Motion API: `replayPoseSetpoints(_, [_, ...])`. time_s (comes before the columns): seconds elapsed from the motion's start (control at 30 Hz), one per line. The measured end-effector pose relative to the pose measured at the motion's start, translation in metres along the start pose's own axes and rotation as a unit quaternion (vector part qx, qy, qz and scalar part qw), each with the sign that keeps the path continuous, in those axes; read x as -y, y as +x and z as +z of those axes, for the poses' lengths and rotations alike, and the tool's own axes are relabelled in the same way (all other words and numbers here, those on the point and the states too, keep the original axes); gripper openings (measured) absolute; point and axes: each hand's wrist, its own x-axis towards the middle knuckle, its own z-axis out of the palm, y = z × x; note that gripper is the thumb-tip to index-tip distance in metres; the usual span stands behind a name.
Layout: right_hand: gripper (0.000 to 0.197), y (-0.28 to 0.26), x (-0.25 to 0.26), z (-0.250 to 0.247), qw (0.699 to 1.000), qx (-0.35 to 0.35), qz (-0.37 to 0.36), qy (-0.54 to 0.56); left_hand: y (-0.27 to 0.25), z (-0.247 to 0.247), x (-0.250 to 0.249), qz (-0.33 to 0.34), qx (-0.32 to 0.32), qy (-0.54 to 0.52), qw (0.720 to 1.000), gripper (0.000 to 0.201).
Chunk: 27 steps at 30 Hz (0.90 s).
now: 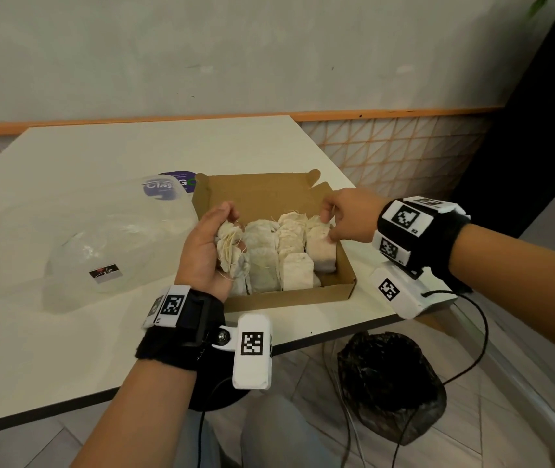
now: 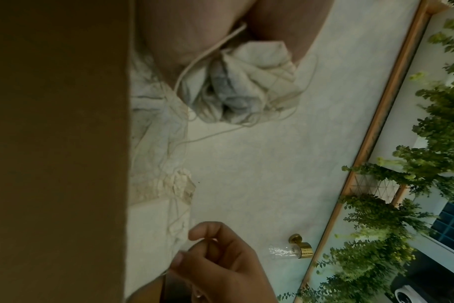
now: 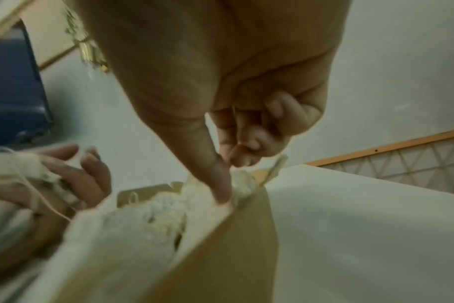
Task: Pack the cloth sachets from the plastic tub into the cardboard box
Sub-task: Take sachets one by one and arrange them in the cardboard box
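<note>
Soft, dim, even light; wrist views blurred, edges bowed.

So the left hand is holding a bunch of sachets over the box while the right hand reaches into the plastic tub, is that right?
Not quite: the right hand reaches into the cardboard box, not the plastic tub, as the head view shows. The left hand does hold a bunch of sachets over the box.

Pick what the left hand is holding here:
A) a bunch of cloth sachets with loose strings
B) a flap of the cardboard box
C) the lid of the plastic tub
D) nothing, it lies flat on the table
A: the left hand curls around a bunch of cloth sachets over the cardboard box.
</note>
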Motion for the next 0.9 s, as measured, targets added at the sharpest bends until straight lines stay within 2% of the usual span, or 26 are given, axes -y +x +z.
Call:
replayPoseSetpoints(0.07, [0.015,-0.011,0.002,-0.006,0.999,-0.024,-0.034,0.029,0.0,0.0,0.0,0.003,-0.002,0.002,1.0,0.018])
replayPoseSetpoints(0.1, [0.011,-0.019,0.003,-0.007,0.998,-0.013,-0.05,0.039,0.0,0.0,0.0,0.004,-0.003,0.004,1.0,0.018])
replayPoseSetpoints(0.2, [0.011,-0.039,0.009,0.004,0.992,0.082,-0.089,0.025,0.0,0.001,0.001,-0.002,-0.004,0.004,1.0,0.017])
replayPoseSetpoints(0.27, [0.017,-0.041,0.009,0.015,0.989,0.1,-0.109,-0.01,-0.001,0.001,0.0,-0.004,-0.002,0.004,1.0,0.018])
replayPoseSetpoints(0.33, [0.018,-0.041,0.009,0.016,0.991,0.064,-0.117,-0.013,-0.001,0.001,0.0,-0.005,0.0,0.003,1.0,0.019])
replayPoseSetpoints(0.4, [0.021,-0.044,0.011,0.015,0.989,0.027,-0.142,0.036,-0.001,0.001,-0.001,-0.005,0.002,0.001,1.0,0.019])
replayPoseSetpoints(0.47, [0.025,-0.052,0.016,0.017,0.978,0.024,-0.172,0.118,0.0,0.0,-0.001,-0.006,0.002,0.003,1.0,0.018])
replayPoseSetpoints(0.53, [0.024,-0.058,0.02,0.022,0.97,0.034,-0.188,0.154,0.001,0.0,0.0,-0.006,-0.001,0.006,1.0,0.017])
replayPoseSetpoints(0.67, [0.02,-0.052,0.016,0.033,0.978,0.065,-0.17,0.105,0.001,-0.001,0.001,-0.002,-0.008,0.011,1.0,0.016])
replayPoseSetpoints(0.83, [0.016,-0.048,0.016,0.029,0.981,-0.005,-0.176,0.079,0.002,-0.002,0.002,-0.003,-0.011,0.012,1.0,0.015])
replayPoseSetpoints(0.9, [0.014,-0.05,0.016,0.028,0.98,-0.006,-0.181,0.077,0.003,-0.002,0.002,-0.003,-0.008,0.008,1.0,0.015])
